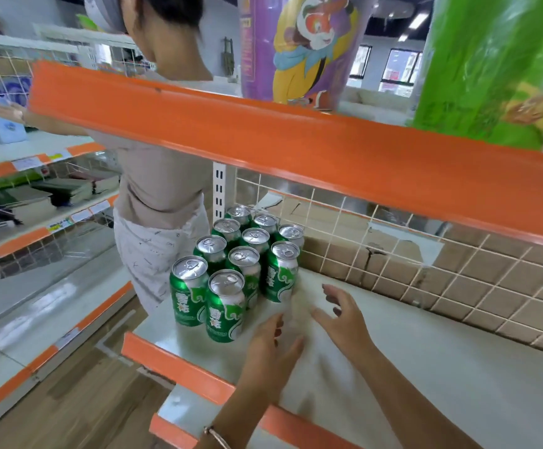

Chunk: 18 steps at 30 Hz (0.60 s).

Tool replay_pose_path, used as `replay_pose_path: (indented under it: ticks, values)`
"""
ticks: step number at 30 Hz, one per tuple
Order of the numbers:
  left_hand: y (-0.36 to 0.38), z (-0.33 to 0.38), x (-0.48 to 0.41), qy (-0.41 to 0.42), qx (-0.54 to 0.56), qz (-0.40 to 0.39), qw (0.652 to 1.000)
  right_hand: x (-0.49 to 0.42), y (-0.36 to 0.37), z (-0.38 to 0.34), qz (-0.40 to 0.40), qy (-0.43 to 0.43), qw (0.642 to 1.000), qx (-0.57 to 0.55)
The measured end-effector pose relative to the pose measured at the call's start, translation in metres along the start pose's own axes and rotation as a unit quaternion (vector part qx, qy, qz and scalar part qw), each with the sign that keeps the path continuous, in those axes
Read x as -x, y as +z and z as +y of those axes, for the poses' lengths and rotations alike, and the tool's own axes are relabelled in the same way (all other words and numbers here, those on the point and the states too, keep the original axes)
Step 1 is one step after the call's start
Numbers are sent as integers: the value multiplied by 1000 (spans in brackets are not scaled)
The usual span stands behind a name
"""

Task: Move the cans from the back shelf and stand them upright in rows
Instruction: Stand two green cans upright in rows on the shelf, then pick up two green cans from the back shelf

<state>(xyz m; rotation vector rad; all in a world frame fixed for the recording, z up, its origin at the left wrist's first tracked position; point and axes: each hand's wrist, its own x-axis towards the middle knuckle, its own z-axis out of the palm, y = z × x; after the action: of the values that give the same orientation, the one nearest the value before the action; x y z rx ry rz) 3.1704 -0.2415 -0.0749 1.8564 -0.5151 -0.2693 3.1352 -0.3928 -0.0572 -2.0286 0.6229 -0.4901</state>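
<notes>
- Head view shows our green cans (241,264) standing upright in tight rows at the left end of the shelf (425,367), tab tops up.
- Our left hand (270,351) lies flat with fingers straight, just right of the cans' front corner, holding nothing.
- Our right hand (341,319) is spread and loosely bent, near the cans' right side, also empty.
- We judge the cans stiff, smooth and a little slippery. They would be fairly heavy if full, and the thin walls would dent under a hard squeeze.
- We would wrap our fingers round the mid-body, not the rim, since a nudged can could topple its neighbours.
- Behind the cans runs a wire grid (458,270), and left of them stands another person (163,176).
</notes>
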Motion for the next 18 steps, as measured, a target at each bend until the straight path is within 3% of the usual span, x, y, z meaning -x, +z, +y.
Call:
replay_pose_path:
  ticks: [4,7,10,14,18]
  values:
    - [13,20,-2,-13,28,-39,999,31,-39,1,-31,50,993,-100]
    - [34,42,5,-14,83,-126,988,58,-74,5,-36,72,985,-153]
    - [60,67,21,9,129,-211,969,89,-111,12,-10,90,978,-188]
    - [100,94,60,22,167,-266,949,146,-165,25,38,107,973,-203]
    - [150,118,120,24,144,-340,929,221,-221,41,99,125,963,-219]
